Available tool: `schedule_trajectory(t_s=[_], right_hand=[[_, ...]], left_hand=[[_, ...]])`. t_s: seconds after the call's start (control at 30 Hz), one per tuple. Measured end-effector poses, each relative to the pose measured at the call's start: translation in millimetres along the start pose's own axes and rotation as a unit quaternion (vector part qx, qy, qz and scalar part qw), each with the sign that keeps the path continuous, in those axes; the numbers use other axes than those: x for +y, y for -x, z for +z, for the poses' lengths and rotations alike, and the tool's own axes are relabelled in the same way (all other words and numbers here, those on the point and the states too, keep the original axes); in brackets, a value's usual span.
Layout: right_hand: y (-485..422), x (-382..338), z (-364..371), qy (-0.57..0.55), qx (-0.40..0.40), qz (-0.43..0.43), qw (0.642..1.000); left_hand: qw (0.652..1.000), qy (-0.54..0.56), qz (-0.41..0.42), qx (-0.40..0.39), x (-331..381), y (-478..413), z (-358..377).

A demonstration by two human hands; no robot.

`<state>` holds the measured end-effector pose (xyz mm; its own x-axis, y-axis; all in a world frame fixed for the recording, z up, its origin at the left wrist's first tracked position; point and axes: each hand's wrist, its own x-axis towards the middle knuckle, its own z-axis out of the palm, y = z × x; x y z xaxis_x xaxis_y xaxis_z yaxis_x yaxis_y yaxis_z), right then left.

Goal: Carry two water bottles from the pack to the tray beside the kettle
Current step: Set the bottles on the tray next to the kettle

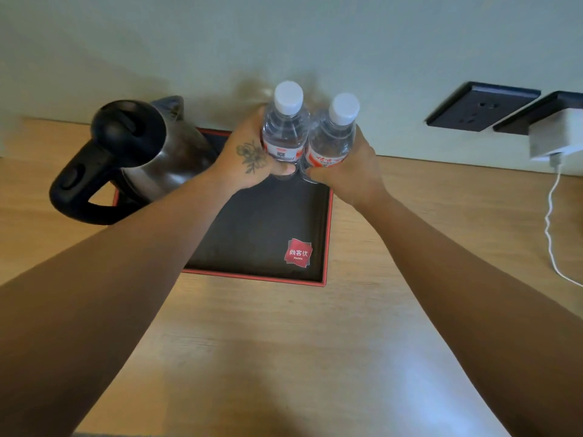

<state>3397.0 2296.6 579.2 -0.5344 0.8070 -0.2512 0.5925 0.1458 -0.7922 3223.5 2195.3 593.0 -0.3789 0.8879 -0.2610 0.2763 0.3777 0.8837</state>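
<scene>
Now, taking the kettle (148, 152) as landmark: my left hand (249, 162) is wrapped around the left bottle (285, 127), and my right hand (344, 171) is wrapped around the right bottle (334, 134). Both bottles stand upright, just right of the kettle, touching each other, over the far part of the tray (271, 228). Whether their bases already rest on it I cannot tell, since my hands hide them.

Risks, as I judge them: the bottles are tall, narrow and slick clear plastic, so releasing them off-plumb could tip one against the other, or leftward into the kettle. Squeezing thin walls could also let a bottle pop loose.

Materials: bottles are ribbed transparent plastic with white screw caps and red-and-white labels. The kettle has a brushed metal body and a glossy black lid and handle. The tray is matte black, rectangular, red-rimmed, on a pale wood-grain counter (410, 247).
</scene>
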Motion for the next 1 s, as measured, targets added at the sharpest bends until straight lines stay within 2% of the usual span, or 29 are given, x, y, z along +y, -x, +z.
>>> schedule_trajectory(t_s=[0.23,0.5,0.67,0.87,0.93,1.0], right_hand=[[0,-1,0,0.009,-0.019,-0.012,1.0],[9,-23,-28,0.021,-0.059,-0.007,0.998],[22,-56,-64,0.036,-0.039,-0.052,0.997],[38,-83,-79,0.138,-0.039,-0.139,0.98],[40,-87,-77,0.16,-0.048,-0.133,0.977],[42,-91,-76,0.169,-0.045,-0.125,0.977]], left_hand=[[1.0,-0.006,0.023,-0.002,-6,3,2],[0.998,-0.051,-0.003,-0.025,17,14,-24],[0.987,-0.133,0.093,0.014,67,35,-52],[0.927,-0.277,0.249,-0.031,104,43,-72],[0.914,-0.301,0.268,-0.046,109,43,-72],[0.911,-0.319,0.255,-0.058,113,47,-70]])
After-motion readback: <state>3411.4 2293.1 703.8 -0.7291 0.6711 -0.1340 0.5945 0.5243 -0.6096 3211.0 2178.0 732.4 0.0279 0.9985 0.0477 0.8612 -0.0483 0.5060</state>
